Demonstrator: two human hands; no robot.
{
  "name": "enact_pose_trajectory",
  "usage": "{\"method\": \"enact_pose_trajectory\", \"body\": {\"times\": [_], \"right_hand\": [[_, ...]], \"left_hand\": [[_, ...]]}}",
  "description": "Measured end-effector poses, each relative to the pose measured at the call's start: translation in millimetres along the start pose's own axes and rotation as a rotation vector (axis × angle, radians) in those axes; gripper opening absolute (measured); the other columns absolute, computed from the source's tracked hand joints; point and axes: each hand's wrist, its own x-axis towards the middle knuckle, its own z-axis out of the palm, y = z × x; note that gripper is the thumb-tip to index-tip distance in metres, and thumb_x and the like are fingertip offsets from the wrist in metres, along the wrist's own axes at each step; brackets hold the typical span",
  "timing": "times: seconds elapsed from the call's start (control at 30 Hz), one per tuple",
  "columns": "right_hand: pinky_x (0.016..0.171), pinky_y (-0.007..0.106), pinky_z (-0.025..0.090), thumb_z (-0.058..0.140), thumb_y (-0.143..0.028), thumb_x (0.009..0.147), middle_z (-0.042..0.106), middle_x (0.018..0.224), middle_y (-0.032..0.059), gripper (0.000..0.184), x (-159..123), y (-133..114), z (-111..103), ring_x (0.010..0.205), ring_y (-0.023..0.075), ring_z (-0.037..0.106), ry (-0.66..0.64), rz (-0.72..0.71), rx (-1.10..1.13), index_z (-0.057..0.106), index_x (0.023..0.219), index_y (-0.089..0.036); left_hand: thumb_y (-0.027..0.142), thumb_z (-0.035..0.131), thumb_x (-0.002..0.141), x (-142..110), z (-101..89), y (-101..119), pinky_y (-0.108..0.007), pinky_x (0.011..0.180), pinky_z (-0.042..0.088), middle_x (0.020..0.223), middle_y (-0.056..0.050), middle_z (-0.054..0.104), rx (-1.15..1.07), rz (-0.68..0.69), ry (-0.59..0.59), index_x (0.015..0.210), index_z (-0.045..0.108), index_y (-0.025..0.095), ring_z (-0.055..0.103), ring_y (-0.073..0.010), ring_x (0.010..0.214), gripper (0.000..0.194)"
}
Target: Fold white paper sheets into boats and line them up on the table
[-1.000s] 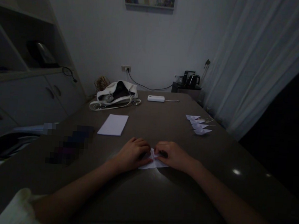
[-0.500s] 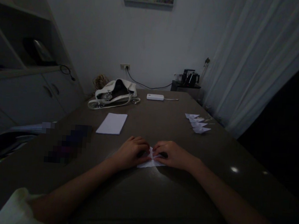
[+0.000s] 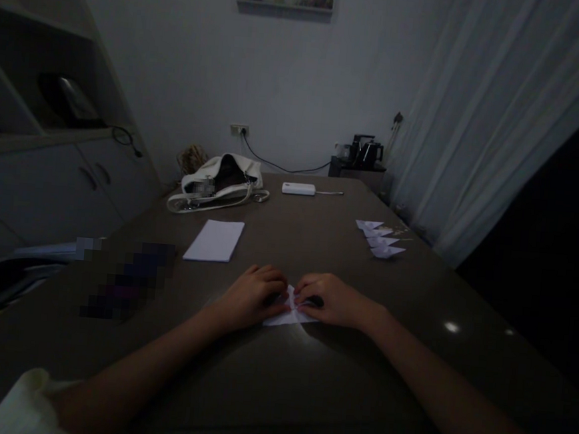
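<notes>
A partly folded sheet of white paper (image 3: 287, 317) lies on the dark table between my hands, its lower edge spread toward me. My left hand (image 3: 256, 296) grips its left side, thumb along the front and fingers curled behind. From the right, my right hand (image 3: 330, 300) pinches the paper near its middle crease. The fingertips of both hands almost meet there, and they hide much of the upper folds. Several folded paper boats (image 3: 386, 251) stand in a row farther back on the right. A stack of white paper (image 3: 215, 240) rests to the left beyond my left hand.
At the far end of the table (image 3: 309, 218) are an open white handbag (image 3: 222, 181) and a white power strip or similar device (image 3: 298, 189) with a short cord. A blurred-out dark item (image 3: 131, 281) lies at left. Beyond the table stands a black kettle (image 3: 369, 154).
Both hands stay on the paper, with the fingertips shifting slightly around its middle folds. The whole view has drifted a little; the other things have not moved on the table.
</notes>
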Motion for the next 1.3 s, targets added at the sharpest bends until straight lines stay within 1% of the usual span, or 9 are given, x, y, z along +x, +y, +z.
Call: {"method": "enact_pose_trajectory", "body": {"times": [0.27, 0.5, 0.63, 0.77, 0.87, 1.0, 1.1, 1.2, 1.3], "right_hand": [[0.078, 0.025, 0.045, 0.058, -0.014, 0.079, 0.065, 0.095, 0.0057, 0.015, 1, 2, 1, 0.085, 0.0144, 0.061, 0.001, -0.019, -0.018, 0.069, 0.090, -0.016], [0.078, 0.025, 0.044, 0.058, -0.011, 0.078, 0.066, 0.093, 0.0055, 0.017, 0, 2, 2, 0.084, 0.0145, 0.060, -0.009, -0.006, -0.013, 0.069, 0.090, -0.016], [0.079, 0.027, 0.043, 0.058, -0.012, 0.078, 0.066, 0.090, 0.0050, 0.016, 1, -1, 0, 0.086, 0.0154, 0.059, -0.004, -0.017, -0.043, 0.069, 0.089, -0.017], [0.077, 0.027, 0.043, 0.055, -0.011, 0.079, 0.066, 0.081, 0.0047, 0.015, 2, -1, -1, 0.082, 0.0157, 0.058, 0.019, -0.017, -0.071, 0.068, 0.085, -0.016], [0.076, 0.027, 0.043, 0.054, -0.011, 0.081, 0.067, 0.082, 0.0041, 0.016, 3, 1, 0, 0.080, 0.0151, 0.058, 0.057, 0.015, -0.038, 0.068, 0.087, -0.016], [0.068, 0.023, 0.043, 0.054, -0.014, 0.083, 0.067, 0.082, 0.0030, 0.014, 9, 8, 4, 0.074, 0.0127, 0.060, 0.149, 0.110, 0.072, 0.065, 0.091, -0.016], [0.064, 0.021, 0.041, 0.060, -0.015, 0.079, 0.063, 0.077, 0.0016, 0.006, 14, 15, 7, 0.070, 0.0119, 0.057, 0.243, 0.143, 0.029, 0.063, 0.085, -0.015], [0.066, 0.022, 0.039, 0.064, -0.013, 0.076, 0.061, 0.075, 0.0007, 0.004, 17, 22, 9, 0.072, 0.0128, 0.054, 0.259, 0.086, -0.082, 0.061, 0.077, -0.015], [0.070, 0.023, 0.037, 0.064, -0.010, 0.076, 0.061, 0.074, -0.0001, 0.008, 19, 26, 8, 0.076, 0.0136, 0.052, 0.188, -0.002, -0.153, 0.059, 0.074, -0.016]], "left_hand": [[0.038, 0.053, 0.087, 1, 1.1, 0, -0.034, 0.085, 0.035, 0.111, -0.005, 0.061, -0.032, 0.031, -0.008, 0.101, 0.059, 0.021, 0.052, -0.0212, 0.104, 0.023], [0.040, 0.051, 0.088, 2, -1.3, 1, -0.034, 0.081, 0.035, 0.098, -0.006, 0.064, 0.021, 0.013, -0.041, 0.102, 0.059, 0.020, 0.054, -0.0218, 0.095, 0.025], [0.040, 0.052, 0.087, 2, -1.2, 0, -0.033, 0.079, 0.034, 0.097, -0.005, 0.064, 0.032, 0.010, -0.043, 0.103, 0.059, 0.021, 0.054, -0.0217, 0.095, 0.026], [0.040, 0.050, 0.088, 2, -1.7, 1, -0.033, 0.078, 0.032, 0.098, -0.004, 0.064, 0.025, 0.013, -0.038, 0.105, 0.058, 0.022, 0.054, -0.0211, 0.096, 0.026], [0.040, 0.049, 0.089, 3, -2.0, 2, -0.033, 0.079, 0.031, 0.100, -0.003, 0.064, 0.031, 0.027, -0.040, 0.103, 0.060, 0.024, 0.053, -0.0206, 0.097, 0.024], [0.039, 0.050, 0.089, 3, -2.9, 2, -0.032, 0.078, 0.030, 0.101, -0.002, 0.064, 0.040, 0.046, -0.046, 0.098, 0.062, 0.024, 0.053, -0.0200, 0.097, 0.022], [0.038, 0.049, 0.090, 3, -3.8, 3, -0.032, 0.077, 0.030, 0.101, -0.003, 0.064, 0.053, 0.052, -0.048, 0.097, 0.063, 0.023, 0.053, -0.0198, 0.096, 0.021], [0.038, 0.049, 0.090, 3, -4.1, 3, -0.032, 0.077, 0.029, 0.100, -0.002, 0.064, 0.055, 0.062, -0.051, 0.096, 0.062, 0.023, 0.053, -0.0192, 0.096, 0.021], [0.038, 0.049, 0.090, 4, -3.9, 3, -0.032, 0.077, 0.029, 0.100, -0.002, 0.065, 0.054, 0.064, -0.049, 0.096, 0.063, 0.023, 0.053, -0.0190, 0.095, 0.021]]}}
